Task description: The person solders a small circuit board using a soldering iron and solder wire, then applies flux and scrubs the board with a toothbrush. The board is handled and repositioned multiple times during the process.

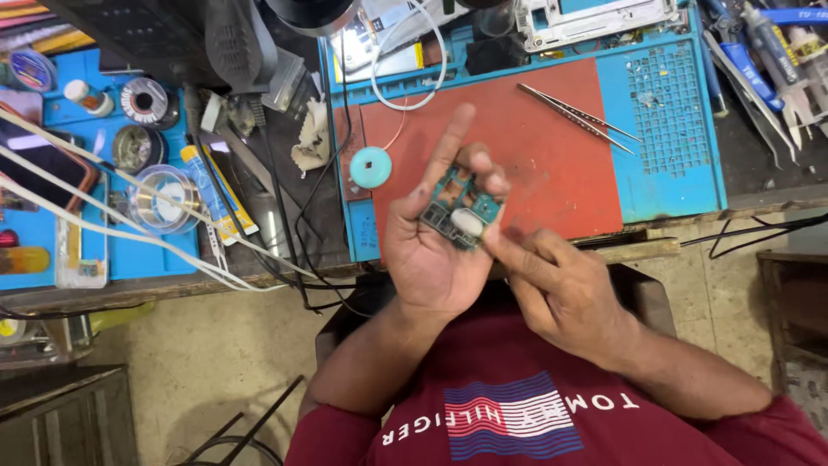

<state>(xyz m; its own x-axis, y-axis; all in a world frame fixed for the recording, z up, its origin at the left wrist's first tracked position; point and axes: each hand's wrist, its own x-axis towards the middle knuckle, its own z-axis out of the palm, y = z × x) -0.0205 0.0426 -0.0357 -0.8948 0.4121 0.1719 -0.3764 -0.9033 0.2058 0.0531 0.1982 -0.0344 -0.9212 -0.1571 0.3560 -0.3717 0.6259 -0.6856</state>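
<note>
My left hand is raised palm-up above the bench edge and grips a small teal circuit board between thumb and fingers, with the index finger sticking straight out. My right hand comes in from the right. Its fingertips touch a small white oval piece lying on the board's lower part. Both hands hover over the near edge of a red work mat.
Metal tweezers lie on the red mat, and a round teal disc sits at its left edge. A white phone frame lies at the back. On the left are a glue tube, solder spools, jars and white cables.
</note>
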